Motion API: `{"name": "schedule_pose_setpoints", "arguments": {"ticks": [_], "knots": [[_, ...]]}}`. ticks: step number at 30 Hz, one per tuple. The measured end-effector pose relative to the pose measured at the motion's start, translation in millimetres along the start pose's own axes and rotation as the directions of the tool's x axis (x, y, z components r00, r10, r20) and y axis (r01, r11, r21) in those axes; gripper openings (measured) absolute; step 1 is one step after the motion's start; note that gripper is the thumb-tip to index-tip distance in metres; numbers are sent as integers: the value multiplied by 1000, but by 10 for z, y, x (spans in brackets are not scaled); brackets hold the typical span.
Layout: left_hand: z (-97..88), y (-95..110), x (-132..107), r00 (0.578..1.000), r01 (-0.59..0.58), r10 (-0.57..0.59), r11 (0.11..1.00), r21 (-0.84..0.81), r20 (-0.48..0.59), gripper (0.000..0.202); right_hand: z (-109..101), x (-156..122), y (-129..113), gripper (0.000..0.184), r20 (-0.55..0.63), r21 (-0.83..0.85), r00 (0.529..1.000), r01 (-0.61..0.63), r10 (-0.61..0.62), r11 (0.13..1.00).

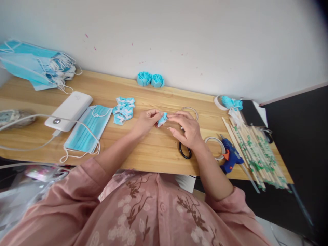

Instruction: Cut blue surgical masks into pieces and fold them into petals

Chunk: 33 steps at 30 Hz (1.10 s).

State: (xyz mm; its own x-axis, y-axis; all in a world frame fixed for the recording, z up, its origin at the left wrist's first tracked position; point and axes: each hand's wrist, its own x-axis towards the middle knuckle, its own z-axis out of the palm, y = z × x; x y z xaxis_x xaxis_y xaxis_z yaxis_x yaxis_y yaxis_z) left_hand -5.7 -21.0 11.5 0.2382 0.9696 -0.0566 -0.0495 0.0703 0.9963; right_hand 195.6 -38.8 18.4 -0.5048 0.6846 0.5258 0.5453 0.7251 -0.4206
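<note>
A small blue-and-white folded piece of mask fabric is pinched in my left hand, above the middle of the table. My right hand reaches the piece's right edge with its fingertips; its thumb stands apart from the fingers. Under my right hand show the black handles of scissors, their blades mostly hidden. Left of my hands lies a cluster of similar folded blue pieces with white strips. Two blue fabric flowers sit by the wall.
Left: a blue mask, a white power bank with cable, and a stack of masks. Right: tape rings, a blue glue gun, wrapped chopsticks and a dark box. The table's front edge meets my shirt.
</note>
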Motion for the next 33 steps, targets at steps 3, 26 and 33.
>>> {"name": "schedule_pose_setpoints", "arguments": {"ticks": [3, 26, 33], "knots": [[6, 37, -15, 1000, 8, -8, 1000, 14, -6, 31, -6, -15, -18, 42, -14, 32, 1000, -19, 20, 999], [15, 70, -31, 998, 58, -58, 998, 11, 14, 29, 102, -48, 7, 34, -15, 605, 884, -364, 467, 708], [25, 87, -35, 999, 53, -52, 998, -17, 15, 32, 112, -51, 19, 34, -10, 640, 896, -335, 444, 691]]}}
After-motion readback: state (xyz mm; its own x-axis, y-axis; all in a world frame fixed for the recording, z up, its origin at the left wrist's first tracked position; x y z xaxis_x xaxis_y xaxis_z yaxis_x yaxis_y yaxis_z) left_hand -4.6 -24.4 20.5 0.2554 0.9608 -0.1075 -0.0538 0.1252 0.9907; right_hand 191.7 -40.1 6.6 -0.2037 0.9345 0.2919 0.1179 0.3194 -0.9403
